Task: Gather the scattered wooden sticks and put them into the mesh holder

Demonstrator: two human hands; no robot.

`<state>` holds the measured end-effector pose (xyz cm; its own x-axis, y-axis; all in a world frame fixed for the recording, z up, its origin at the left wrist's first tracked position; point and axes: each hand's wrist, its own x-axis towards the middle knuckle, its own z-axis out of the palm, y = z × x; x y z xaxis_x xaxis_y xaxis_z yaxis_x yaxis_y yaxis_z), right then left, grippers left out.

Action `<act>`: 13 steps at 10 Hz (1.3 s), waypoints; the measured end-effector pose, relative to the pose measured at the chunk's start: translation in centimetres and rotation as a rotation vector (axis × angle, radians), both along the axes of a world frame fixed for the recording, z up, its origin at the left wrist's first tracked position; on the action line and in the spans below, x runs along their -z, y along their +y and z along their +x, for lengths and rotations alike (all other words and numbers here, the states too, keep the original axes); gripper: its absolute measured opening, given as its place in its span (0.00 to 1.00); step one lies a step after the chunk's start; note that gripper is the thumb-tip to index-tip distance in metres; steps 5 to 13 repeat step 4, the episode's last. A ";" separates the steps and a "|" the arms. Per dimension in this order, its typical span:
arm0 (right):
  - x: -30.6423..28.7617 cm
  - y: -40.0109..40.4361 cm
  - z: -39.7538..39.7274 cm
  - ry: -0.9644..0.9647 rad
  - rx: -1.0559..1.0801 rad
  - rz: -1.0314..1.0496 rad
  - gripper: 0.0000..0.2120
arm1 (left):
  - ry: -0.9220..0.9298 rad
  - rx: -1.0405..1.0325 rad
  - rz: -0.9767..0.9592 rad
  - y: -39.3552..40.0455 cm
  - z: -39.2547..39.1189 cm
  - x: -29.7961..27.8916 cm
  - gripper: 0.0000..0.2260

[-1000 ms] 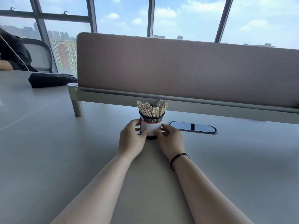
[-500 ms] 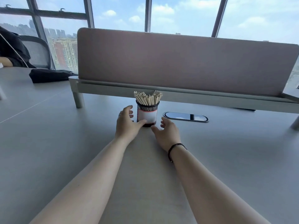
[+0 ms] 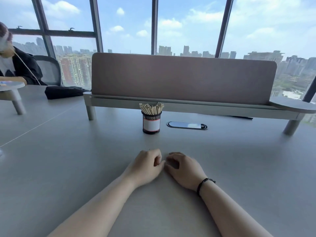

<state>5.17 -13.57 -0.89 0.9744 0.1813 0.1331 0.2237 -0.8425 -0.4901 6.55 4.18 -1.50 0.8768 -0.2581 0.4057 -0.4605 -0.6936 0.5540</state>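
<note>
- From my seat, both forearms are cut off by the bottom edge, and the hands are a little blurred.
- My left hand point(image 3: 147, 165) rests on the counter point(image 3: 68, 168) with its fingers point(image 3: 156, 155) curled loosely inward; they grip nothing that I can see.
- My right hand point(image 3: 185, 168) lies just beside it, thumbs nearly touching, fingers likewise half curled and empty. A dark band point(image 3: 204, 183) circles that wrist.
- The holder point(image 3: 151, 123) stands upright farther back on the counter, well apart from both hands, packed with sticks point(image 3: 151, 108) that fan out above its rim. How deep they reach is hidden behind the white label and mesh.
- Just right of the holder sits an oval cover point(image 3: 187, 125) set in the counter; behind both runs the divider point(image 3: 183, 77), which hides the counter beyond it.
- At the far left a seated person point(image 3: 20, 67) is cut off by the frame edge.
- Half a second ago my hands flanked the holder, barely off it; now they have drawn back toward me, and the view has tilted up to show more skyline.
</note>
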 end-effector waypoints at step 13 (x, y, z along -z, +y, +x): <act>-0.5 -3.1 -6.3 -0.035 0.003 0.277 0.07 | -0.017 0.045 0.078 -1.7 -3.3 -0.2 0.19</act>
